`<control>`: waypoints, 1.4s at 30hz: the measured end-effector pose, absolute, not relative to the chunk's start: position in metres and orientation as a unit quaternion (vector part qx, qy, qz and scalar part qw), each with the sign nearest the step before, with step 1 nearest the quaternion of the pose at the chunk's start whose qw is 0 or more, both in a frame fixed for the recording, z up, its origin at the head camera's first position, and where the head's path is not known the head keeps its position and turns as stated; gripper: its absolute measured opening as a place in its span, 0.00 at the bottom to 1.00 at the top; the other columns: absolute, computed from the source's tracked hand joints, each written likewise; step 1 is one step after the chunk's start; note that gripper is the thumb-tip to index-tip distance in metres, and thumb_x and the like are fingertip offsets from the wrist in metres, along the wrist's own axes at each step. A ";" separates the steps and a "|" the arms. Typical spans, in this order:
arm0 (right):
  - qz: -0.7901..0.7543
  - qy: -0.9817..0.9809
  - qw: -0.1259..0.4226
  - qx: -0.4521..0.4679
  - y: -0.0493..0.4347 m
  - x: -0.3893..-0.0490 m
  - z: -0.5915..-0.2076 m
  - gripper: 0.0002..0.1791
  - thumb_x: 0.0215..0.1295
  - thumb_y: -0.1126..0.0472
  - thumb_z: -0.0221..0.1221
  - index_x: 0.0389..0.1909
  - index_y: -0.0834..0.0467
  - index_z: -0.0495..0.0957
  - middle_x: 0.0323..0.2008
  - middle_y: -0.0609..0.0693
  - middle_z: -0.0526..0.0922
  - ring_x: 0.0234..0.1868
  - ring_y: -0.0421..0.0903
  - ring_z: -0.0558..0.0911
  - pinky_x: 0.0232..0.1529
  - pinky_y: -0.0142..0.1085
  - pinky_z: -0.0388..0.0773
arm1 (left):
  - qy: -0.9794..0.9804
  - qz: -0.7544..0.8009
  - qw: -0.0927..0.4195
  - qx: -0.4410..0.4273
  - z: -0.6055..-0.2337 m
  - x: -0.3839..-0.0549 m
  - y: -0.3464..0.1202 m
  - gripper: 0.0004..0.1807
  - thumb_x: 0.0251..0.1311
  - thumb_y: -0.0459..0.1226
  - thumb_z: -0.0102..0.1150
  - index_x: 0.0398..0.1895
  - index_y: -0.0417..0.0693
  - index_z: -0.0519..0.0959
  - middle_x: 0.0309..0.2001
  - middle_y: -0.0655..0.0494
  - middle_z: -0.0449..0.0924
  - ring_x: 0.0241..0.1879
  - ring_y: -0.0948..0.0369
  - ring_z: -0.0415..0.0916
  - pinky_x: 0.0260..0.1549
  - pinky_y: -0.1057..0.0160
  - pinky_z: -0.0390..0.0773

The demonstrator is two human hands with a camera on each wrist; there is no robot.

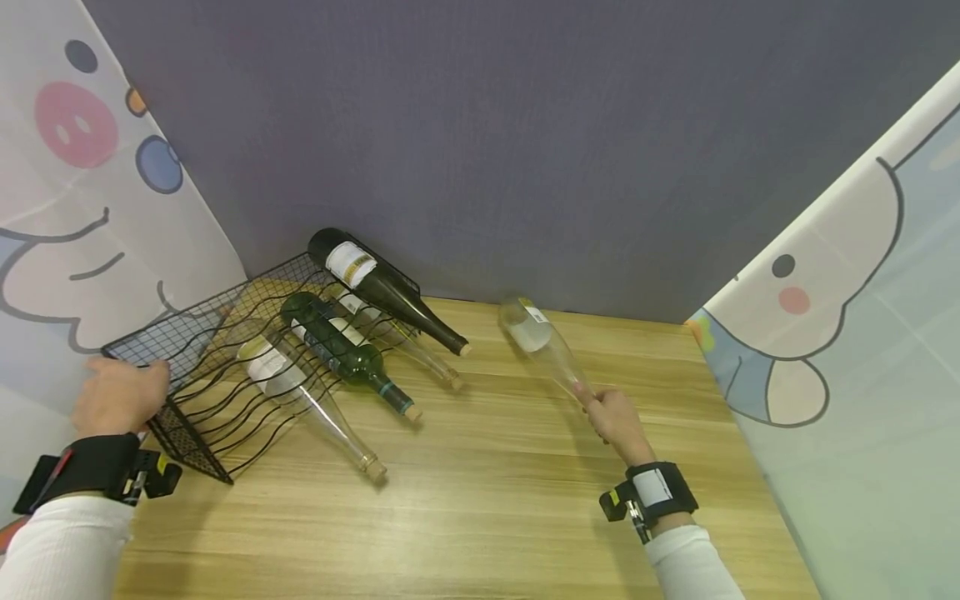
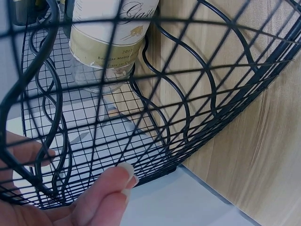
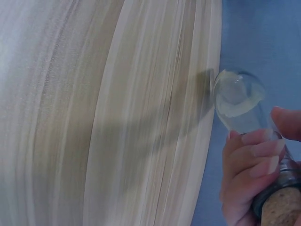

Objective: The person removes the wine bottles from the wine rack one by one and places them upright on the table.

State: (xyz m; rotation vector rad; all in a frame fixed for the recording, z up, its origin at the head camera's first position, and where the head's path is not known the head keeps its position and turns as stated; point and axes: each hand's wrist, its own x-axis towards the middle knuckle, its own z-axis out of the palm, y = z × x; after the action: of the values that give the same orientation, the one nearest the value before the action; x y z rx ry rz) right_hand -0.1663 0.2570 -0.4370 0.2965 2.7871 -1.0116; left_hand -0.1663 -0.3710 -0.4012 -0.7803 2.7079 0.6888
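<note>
Cork (image 3: 282, 209): lay nearest the right wrist camera; it plugged the neck of the held clear bottle (image 1: 531, 332).
Right-hand hold: the right hand (image 1: 615, 421) had fingers and thumb wrapped round that neck, just beyond the cork; the bottle's base pointed away, toward the grey backdrop (image 1: 487, 150).
Bottle's place: right of the wire rack (image 1: 191, 442) and apart from it; whether its base touched the table (image 1: 480, 517) I could not tell.
Neck-end risk: most of the glass stretched well past the fingers; a slack hold could have let it swivel or slip, and a forward push could have knocked its base on the backdrop.
Left-hand hold: the left hand (image 1: 120, 396) was clamped on the rack's near end.
Racked bottles: four, corked, necks toward the right front; a clear labelled one (image 1: 315, 404) nearest, then a green one (image 1: 360, 362), another clear one (image 1: 416, 353), and a dark one (image 1: 386, 292) rearmost.
Rack risk: a tug from the left hand could have shifted the frame and rolled bottles; the jutting necks could have been clipped by a careless swing.
</note>
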 end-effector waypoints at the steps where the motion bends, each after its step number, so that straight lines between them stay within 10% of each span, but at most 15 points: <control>1: -0.340 0.931 0.083 0.100 0.257 -0.166 -0.437 0.36 0.70 0.38 0.47 0.33 0.70 0.81 0.14 0.49 0.73 0.11 0.40 0.68 0.12 0.32 0.65 | 0.926 0.236 0.121 -0.269 -0.401 -0.167 -0.371 0.52 0.69 0.54 0.26 0.61 0.10 0.19 0.39 0.13 0.71 0.46 0.21 0.63 0.45 0.30 0.69; 7: -0.341 0.929 0.092 0.107 0.257 -0.165 -0.436 0.36 0.70 0.38 0.46 0.33 0.70 0.81 0.12 0.47 0.71 0.10 0.40 0.67 0.12 0.31 0.65 | 0.924 0.234 0.132 -0.273 -0.402 -0.167 -0.371 0.52 0.69 0.55 0.25 0.61 0.11 0.18 0.50 0.05 0.61 0.50 0.20 0.60 0.48 0.29 0.67; 21: -0.433 0.883 0.172 0.050 0.261 -0.162 -0.413 0.17 0.73 0.57 0.46 0.41 0.71 0.70 0.22 0.50 0.70 0.18 0.41 0.67 0.21 0.34 0.71 | 0.929 0.234 0.120 -0.259 -0.401 -0.166 -0.373 0.52 0.69 0.54 0.27 0.60 0.10 0.18 0.32 0.18 0.76 0.44 0.22 0.66 0.44 0.29 0.69; 29: -0.404 0.894 0.195 0.014 0.264 -0.163 -0.395 0.25 0.75 0.57 0.45 0.56 0.77 0.65 0.32 0.60 0.77 0.20 0.42 0.76 0.25 0.36 0.78 | 0.931 0.230 0.119 -0.256 -0.402 -0.166 -0.373 0.52 0.69 0.52 0.27 0.60 0.09 0.19 0.21 0.30 0.79 0.38 0.26 0.71 0.41 0.31 0.70; 35: -0.383 0.908 0.171 -0.004 0.269 -0.164 -0.386 0.28 0.75 0.58 0.45 0.62 0.80 0.62 0.37 0.68 0.80 0.18 0.40 0.67 0.21 0.32 0.67 | 0.933 0.231 0.114 -0.252 -0.400 -0.166 -0.371 0.51 0.69 0.51 0.28 0.60 0.08 0.19 0.19 0.32 0.79 0.38 0.26 0.70 0.41 0.30 0.70; 42: -0.367 0.924 0.109 0.018 0.274 -0.161 -0.368 0.27 0.68 0.58 0.55 0.59 0.75 0.70 0.44 0.71 0.83 0.22 0.46 0.80 0.22 0.34 0.73 | 0.933 0.228 0.113 -0.254 -0.400 -0.166 -0.371 0.51 0.70 0.51 0.28 0.60 0.08 0.20 0.24 0.25 0.77 0.44 0.22 0.65 0.44 0.28 0.68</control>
State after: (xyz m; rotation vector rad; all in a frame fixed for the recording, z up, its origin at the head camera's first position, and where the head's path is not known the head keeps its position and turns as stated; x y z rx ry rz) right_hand -0.1609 0.2739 -0.3677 0.0515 2.7161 -1.0785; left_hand -0.1656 -0.3711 -0.4000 -0.7461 2.7381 0.6690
